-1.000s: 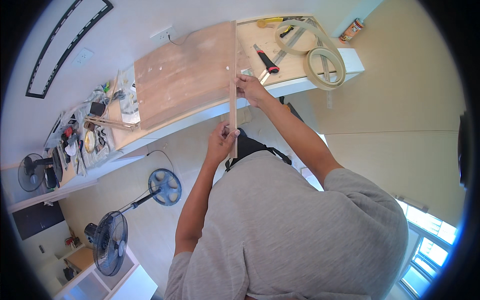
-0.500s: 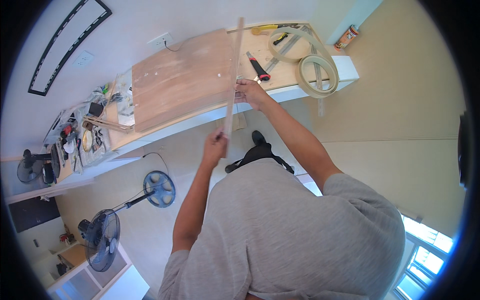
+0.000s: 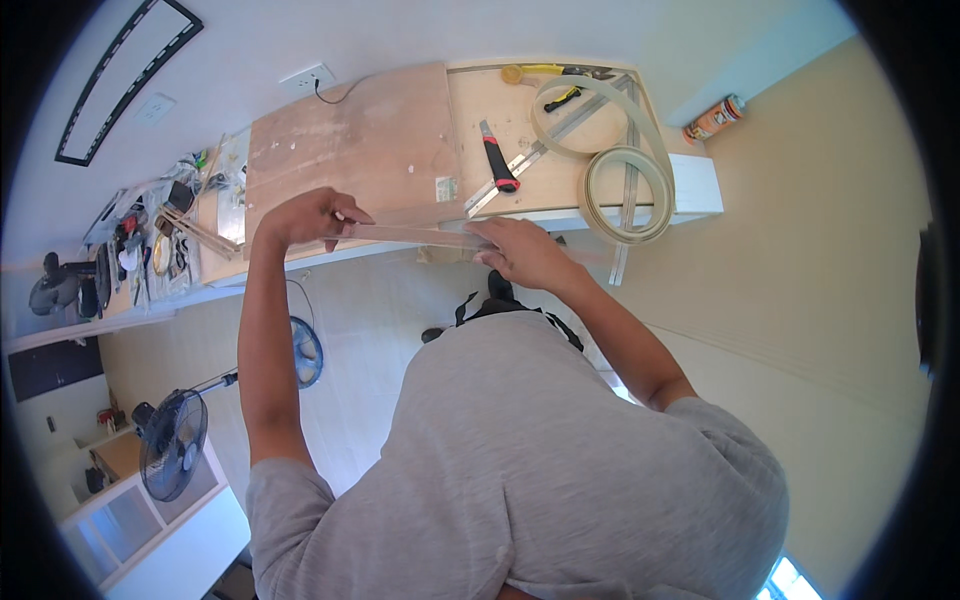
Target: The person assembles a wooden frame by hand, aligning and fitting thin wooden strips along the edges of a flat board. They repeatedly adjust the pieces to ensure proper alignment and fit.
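A long, thin, pale wooden-looking strip (image 3: pixel 415 236) stretches level between my hands, along the front edge of the counter. My left hand (image 3: pixel 308 218) grips it toward its left end, with fingers bent round it. Toward the other side, my right hand (image 3: pixel 525 252) holds the strip between thumb and fingers; motion blurs the part beyond that hand. Behind the strip lies a flat reddish-brown board (image 3: pixel 350 140) on the counter. A cutter with a black-and-red handle (image 3: pixel 498 165) rests to the board's right, beside a metal straightedge (image 3: pixel 507 180).
Coiled cream edging band (image 3: pixel 590 200) sits at the counter's right end over another metal bar (image 3: pixel 630 175). A yellow-handled tool (image 3: pixel 540 70) lies behind. A sealant tube (image 3: pixel 715 118) stands farther right. Assorted tools and bags (image 3: pixel 150 240) crowd the left. A fan (image 3: pixel 175 445) stands lower left.
The strip has swung from pointing away from me to lying crosswise. My left hand has moved up and left; my right hand has shifted slightly right and nearer.
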{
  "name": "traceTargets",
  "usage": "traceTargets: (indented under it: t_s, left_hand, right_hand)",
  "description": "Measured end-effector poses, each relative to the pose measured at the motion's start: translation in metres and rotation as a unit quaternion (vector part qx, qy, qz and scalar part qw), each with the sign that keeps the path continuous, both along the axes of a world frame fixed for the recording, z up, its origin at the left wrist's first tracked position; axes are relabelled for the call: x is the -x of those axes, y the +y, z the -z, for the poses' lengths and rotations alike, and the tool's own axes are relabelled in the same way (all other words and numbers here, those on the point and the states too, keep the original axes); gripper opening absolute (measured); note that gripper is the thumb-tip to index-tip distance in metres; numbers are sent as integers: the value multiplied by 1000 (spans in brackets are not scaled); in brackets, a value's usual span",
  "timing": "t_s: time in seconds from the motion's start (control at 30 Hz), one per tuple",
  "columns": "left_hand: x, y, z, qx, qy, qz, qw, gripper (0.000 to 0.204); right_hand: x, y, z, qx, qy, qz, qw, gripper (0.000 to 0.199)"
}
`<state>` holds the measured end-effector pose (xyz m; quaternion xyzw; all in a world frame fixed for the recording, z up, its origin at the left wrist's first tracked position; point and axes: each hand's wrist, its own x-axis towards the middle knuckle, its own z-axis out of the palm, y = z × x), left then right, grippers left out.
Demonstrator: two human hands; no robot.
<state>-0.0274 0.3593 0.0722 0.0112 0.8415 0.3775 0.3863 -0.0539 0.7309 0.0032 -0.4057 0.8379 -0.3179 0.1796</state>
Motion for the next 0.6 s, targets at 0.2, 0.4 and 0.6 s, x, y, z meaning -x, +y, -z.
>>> traceTargets:
  t_s: [0.2,0.4,0.6]
  left_hand:
    - [59,42,24,224,456,11,861,43]
    - [51,95,94,47,491,-232,838,30]
    - [-23,162,161,-41,283,-205,936,24]
  right_hand:
    - [36,13,59,110,-269,107,951,36]
    - [91,-31,116,275,-412,276,823,30]
    - [132,-81,144,313,-411,344,784,32]
